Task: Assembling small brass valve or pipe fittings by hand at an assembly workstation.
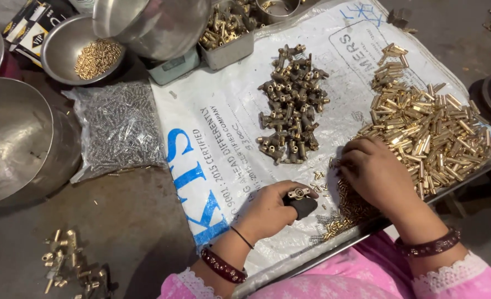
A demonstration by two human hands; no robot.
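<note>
My left hand grips a small brass fitting on a dark block, lower centre of frame | my right hand curls palm-down, fingertips on small brass pins, right of centre | grey fittings pile above | brass tubes heap at right, all on white sack

small brass fitting atop dark block, loose brass pins beside

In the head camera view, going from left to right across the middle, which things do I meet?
Large steel bowl → clear bag of small springs → white printed sack → pile of dark brass fittings → heap of shiny brass pins.
</note>
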